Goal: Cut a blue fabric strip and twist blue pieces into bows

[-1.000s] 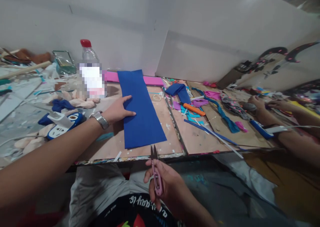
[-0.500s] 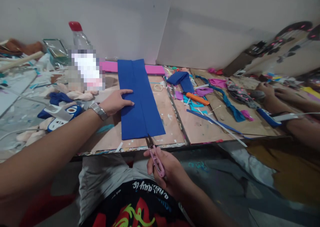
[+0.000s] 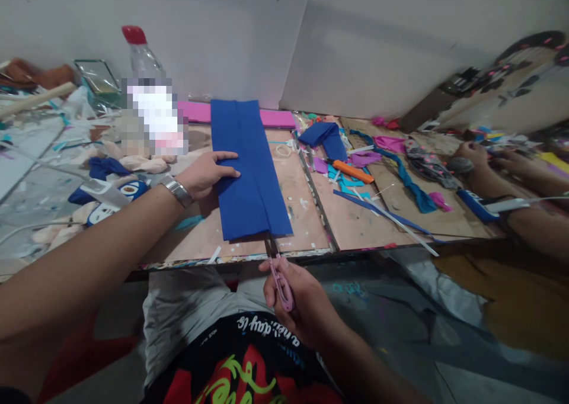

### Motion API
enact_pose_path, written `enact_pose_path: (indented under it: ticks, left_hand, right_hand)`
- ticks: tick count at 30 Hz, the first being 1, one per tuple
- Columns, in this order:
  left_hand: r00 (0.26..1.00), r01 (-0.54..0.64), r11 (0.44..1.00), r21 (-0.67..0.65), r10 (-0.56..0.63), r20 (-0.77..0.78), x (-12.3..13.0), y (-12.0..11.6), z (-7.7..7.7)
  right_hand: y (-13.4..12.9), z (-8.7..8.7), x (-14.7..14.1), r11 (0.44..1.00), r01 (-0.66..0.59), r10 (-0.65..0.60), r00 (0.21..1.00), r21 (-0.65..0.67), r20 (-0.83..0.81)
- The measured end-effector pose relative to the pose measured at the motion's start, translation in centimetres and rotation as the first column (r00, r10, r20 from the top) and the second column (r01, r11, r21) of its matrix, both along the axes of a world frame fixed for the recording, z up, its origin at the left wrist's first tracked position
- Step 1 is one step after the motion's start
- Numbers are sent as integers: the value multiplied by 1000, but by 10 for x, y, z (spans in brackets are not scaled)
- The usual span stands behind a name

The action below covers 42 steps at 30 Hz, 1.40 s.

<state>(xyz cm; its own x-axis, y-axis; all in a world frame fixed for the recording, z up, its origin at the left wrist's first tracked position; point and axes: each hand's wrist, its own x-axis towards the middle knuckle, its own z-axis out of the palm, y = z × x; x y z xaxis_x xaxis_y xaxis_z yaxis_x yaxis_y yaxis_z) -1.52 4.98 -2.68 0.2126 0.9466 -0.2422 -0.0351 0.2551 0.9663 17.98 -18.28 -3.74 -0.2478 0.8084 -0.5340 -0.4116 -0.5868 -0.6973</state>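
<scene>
Left hand [image 3: 203,175], fingers spread, steadies the blue sheet [image 3: 242,185] mid-frame; right hand [image 3: 299,288], lower centre, grips pink snips [image 3: 285,295]: best keep sheet taut.

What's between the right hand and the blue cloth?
Head view: the pink-handled scissors, held in the right hand, blades reaching the near edge of the blue cloth. The table edge also crosses that stretch.

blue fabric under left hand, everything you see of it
The blue fabric is long, flat and matte, with a lengthwise crease. It lies on the board, its far end over a pink strip. The left hand rests on its left side; the thread snips in the right hand meet its near edge.
</scene>
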Motion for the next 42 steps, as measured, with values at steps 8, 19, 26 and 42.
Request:
enact_pose_path:
  ticks: [8,19,26,42]
  left_hand:
    - [1000,-7,1000,8,7,-14,1,0,-1]
    - [999,30,1000,7,-30,-36,0,0,-1]
    - [999,42,999,-6,-42,-32,0,-2,1]
    - [996,71,997,-16,-72,-44,3,-6,4]
  right_hand:
    - [2,8,-2,999,28,-28,1000,38,-15]
    - [5,13,-4,996,66,-64,998,67,-26]
    - [5,15,-7,998,32,-33,999,49,34]
    - [5,11,-10,998,-13,15,1000,68,-23]
